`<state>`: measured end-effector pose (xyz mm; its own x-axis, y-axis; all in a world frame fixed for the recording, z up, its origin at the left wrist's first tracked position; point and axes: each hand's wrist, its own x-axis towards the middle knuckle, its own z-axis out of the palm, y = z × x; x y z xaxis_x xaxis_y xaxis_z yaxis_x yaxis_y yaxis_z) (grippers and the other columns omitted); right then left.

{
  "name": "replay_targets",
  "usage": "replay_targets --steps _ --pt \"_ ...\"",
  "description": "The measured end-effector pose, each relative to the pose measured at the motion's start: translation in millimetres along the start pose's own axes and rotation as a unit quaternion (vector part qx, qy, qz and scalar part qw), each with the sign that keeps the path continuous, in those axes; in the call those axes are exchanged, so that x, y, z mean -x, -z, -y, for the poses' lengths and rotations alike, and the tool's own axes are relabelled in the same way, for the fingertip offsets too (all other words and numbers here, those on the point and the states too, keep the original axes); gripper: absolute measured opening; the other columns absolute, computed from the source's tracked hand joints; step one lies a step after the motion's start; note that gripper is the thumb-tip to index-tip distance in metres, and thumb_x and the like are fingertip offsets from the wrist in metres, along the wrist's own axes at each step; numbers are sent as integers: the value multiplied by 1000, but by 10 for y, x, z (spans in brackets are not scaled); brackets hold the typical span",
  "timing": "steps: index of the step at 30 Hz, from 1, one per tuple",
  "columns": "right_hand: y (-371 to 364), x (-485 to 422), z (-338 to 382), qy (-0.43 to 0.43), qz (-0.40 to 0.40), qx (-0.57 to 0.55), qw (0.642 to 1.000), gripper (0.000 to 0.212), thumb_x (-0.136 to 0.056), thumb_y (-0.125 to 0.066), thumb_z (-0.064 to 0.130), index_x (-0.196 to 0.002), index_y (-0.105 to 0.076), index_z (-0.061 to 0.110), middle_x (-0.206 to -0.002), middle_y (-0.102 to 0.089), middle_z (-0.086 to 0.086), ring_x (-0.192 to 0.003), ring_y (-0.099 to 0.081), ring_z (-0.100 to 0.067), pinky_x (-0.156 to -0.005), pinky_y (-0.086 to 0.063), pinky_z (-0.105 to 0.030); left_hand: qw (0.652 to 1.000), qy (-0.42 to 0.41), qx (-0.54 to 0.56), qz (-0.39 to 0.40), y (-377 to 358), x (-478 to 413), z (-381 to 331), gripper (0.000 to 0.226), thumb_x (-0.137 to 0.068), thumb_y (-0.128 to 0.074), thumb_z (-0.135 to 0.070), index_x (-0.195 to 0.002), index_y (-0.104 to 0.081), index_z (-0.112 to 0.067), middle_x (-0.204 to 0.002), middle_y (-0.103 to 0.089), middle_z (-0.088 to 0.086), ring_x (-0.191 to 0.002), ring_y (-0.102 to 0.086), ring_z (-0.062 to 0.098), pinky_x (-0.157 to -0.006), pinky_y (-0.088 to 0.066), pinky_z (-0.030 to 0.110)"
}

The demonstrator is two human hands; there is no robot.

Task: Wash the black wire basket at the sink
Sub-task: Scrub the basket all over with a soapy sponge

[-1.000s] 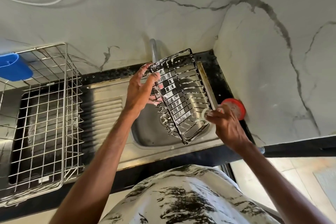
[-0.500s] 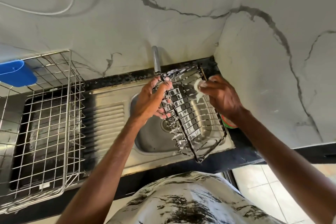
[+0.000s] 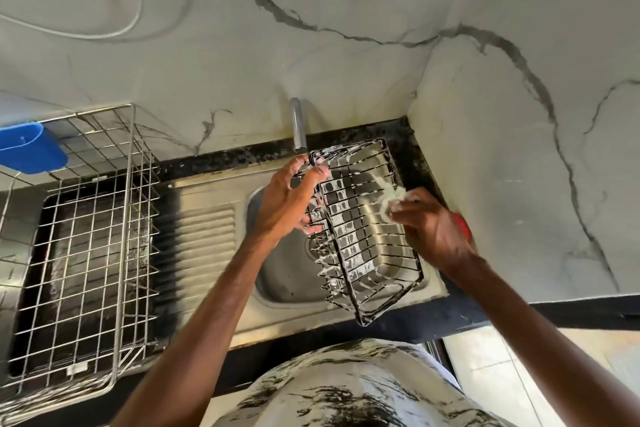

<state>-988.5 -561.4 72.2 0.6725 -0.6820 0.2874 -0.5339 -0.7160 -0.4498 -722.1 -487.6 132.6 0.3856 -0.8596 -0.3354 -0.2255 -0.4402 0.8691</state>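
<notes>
1. Pale marble-look wall tiles (image 3: 346,73) with dark grey veins fill the background and meet in a corner at the right; a thin white cable (image 3: 104,34) loops across them at upper left.
2. A black speckled countertop (image 3: 235,158) runs along the wall's foot.
3. A stainless steel sink (image 3: 284,277) with a ribbed drainboard is set into that counter.
4. A steel wire dish rack (image 3: 86,253) stands at the left, beside the drainboard. A small white tag on its front rail is too small to read.
5. The black wire basket (image 3: 360,236) is held tilted in the air over the sink bowl, open side toward the camera, streaked with white suds.
6. The left hand (image 3: 291,204) grips the basket's upper left rim, fingers curled round the wires and thumb at the top corner.
7. The right hand (image 3: 429,229) pinches a pale, soapy scrub pad (image 3: 391,196) and presses it against the basket's right side.
8. A blue plastic holder (image 3: 31,149) hangs on the dish rack's far left edge.
9. A grey tap spout (image 3: 298,125) rises from the wall just behind the basket's top corner.
10. A red object (image 3: 462,224) shows behind the right hand; most of it is hidden.
</notes>
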Motion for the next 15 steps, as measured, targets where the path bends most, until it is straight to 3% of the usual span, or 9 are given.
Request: replay_targets --steps 1,2,4,5,6,7,9,10,15 --pt "9 38 30 8 -4 16 1000 33 -70 -81 -12 -93 -82 12 -105 -74 -8 -95 -67 -15 -95 -31 7 1000 -2 0 3 0 -7 1 90 -75 -54 -78 -155 -39 -41 -109 -62 -18 -71 -77 29 -60 -65 48" --pt "5 48 29 17 -2 27 999 36 -64 -83 -14 -88 -82 13 -103 -75 -5 -96 -66 -13 -94 -26 8 1000 -2 -2 9 0 -13 -2 87 -78 -54 -77 -155 -38 -41 -123 -63 -11 -73 -78 27 -60 -65 46" --pt "20 -13 -5 29 6 17 999 33 -69 -79 -13 -88 -81 14 -103 -76 -3 -102 -63 -12 -96 -44 -6 1000 -6 -6 24 -10 -32 -5 79 -89 -57 -68 -158 -36 -36 -146 -58 0 -80 -78 25 -59 -65 43" --pt "28 -93 -23 36 0 4 999 30 -75 -73 -12 -91 -80 13 -106 -77 -4 -105 -64 -15 -92 -55 -22 999 -7 -6 32 -15 -27 -25 73 -96 -58 -60 -159 -34 -32 -150 -57 1 -80 -78 22 -58 -65 43" --pt "38 -194 -44 39 -12 -6 999 29 -80 -67 -12 -94 -79 10 -107 -76 -6 -105 -67 -19 -90 -59 -35 999 -10 -8 42 -23 -24 -37 70 -99 -58 -53 -160 -33 -29 -147 -59 2 -77 -78 20 -58 -65 44" --pt "51 -315 -49 43 -31 -10 999 31 -82 -63 -16 -95 -79 7 -107 -77 -9 -103 -70 -23 -89 -59 -40 999 -13 -14 46 -29 -11 -48 68 -101 -57 -50 -160 -33 -28 -139 -65 -1 -75 -78 18 -58 -65 46" --pt "82 -575 -28 45 -87 3 995 34 -78 -62 -23 -93 -79 3 -100 -78 -14 -92 -74 -27 -83 -61 -38 998 -13 -21 52 -37 30 -89 68 -101 -58 -50 -160 -33 -27 -110 -70 -12 -74 -79 20 -57 -64 48" --pt "105 -692 -10 31 -109 4 994 33 -77 -63 -23 -92 -79 2 -97 -78 -15 -87 -75 -28 -80 -62 -38 998 -9 -17 55 -45 45 -101 70 -100 -59 -50 -161 -32 -27 -106 -68 -14 -76 -79 22 -57 -64 48" --pt "-49 -920 173 -41 -172 7 984 26 -80 -68 -15 -95 -80 3 -94 -78 -16 -77 -77 -24 -73 -64 -32 999 2 18 49 -51 88 -130 69 -99 -60 -49 -160 -33 -29 -129 -60 -14 -86 -78 16 -60 -65 50"
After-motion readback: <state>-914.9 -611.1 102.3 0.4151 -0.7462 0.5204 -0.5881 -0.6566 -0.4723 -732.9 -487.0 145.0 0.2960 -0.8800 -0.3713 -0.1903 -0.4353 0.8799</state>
